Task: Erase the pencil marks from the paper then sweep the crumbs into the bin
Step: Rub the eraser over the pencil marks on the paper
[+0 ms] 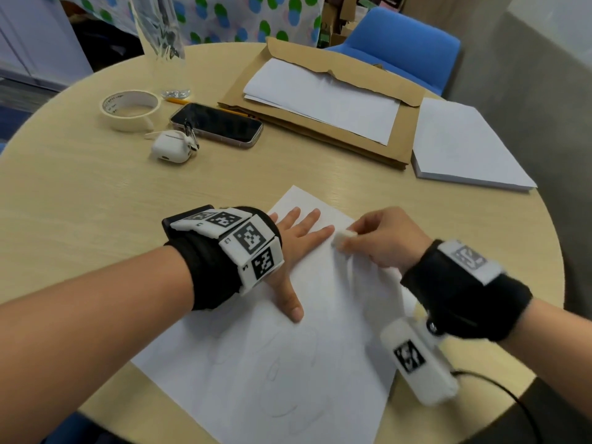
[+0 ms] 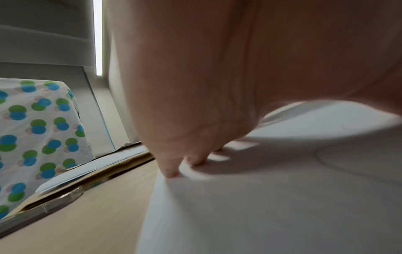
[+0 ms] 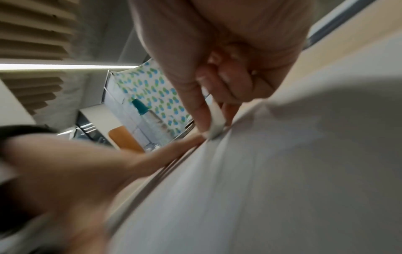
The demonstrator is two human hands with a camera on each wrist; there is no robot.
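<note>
A white sheet of paper (image 1: 288,363) lies on the round wooden table (image 1: 80,203), with faint pencil curves across its near half. My left hand (image 1: 298,238) presses flat on the paper's far part, fingers straight and spread. My right hand (image 1: 378,238) pinches a small white eraser (image 1: 342,237) and holds its tip on the paper just beside my left fingertips. In the right wrist view the eraser (image 3: 216,120) sits between thumb and fingers, touching the paper (image 3: 261,189). In the left wrist view my left fingertips (image 2: 172,171) rest on the paper's edge (image 2: 239,214). No bin is in view.
At the far side lie a tape roll (image 1: 129,108), a phone (image 1: 216,123), an earbud case (image 1: 171,147), a pencil (image 1: 174,99), a brown envelope with white sheets (image 1: 320,100) and a paper stack (image 1: 461,145). A blue chair (image 1: 403,40) stands behind the table.
</note>
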